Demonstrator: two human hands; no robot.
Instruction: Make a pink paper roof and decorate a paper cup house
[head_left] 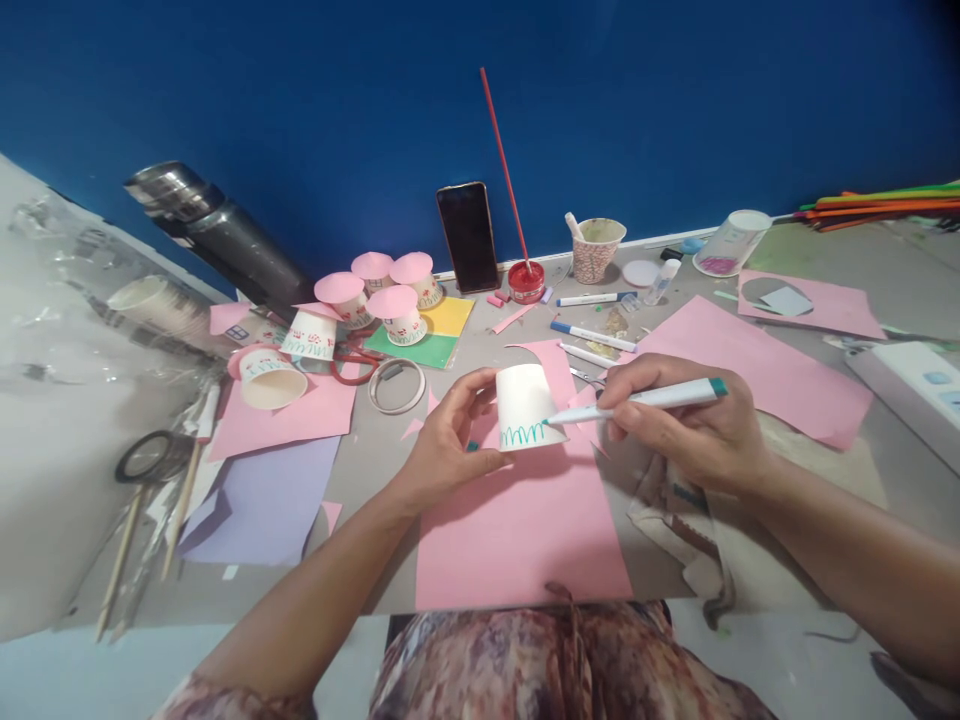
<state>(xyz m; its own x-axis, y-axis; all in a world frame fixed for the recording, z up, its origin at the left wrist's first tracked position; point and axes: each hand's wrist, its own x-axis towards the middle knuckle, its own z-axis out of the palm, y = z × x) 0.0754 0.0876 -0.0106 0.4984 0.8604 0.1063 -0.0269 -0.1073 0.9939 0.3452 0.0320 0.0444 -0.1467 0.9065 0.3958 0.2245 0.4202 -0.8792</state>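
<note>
A white paper cup (pixel 523 400) is held upside down above a pink paper sheet (pixel 517 550). My left hand (pixel 454 430) grips its left side, thumb near the rim and fingers behind. Teal zigzag strokes run along the lower part of the cup, near its rim. My right hand (pixel 682 420) is closed round a white marker with a teal end (pixel 660 397). The marker's tip touches the cup at the right end of the strokes. Pink paper scraps lie around the cup, and scissors (pixel 586 377) are partly hidden behind my right hand.
Several decorated cups with pink paper roofs (pixel 394 302) stand at the back left, beside a dark flask (pixel 225 240). A phone (pixel 468 238) leans against the blue wall. Markers (pixel 592 335), a red paint pot (pixel 526 283) and a patterned cup (pixel 598 250) are behind. A cloth (pixel 675 520) lies right.
</note>
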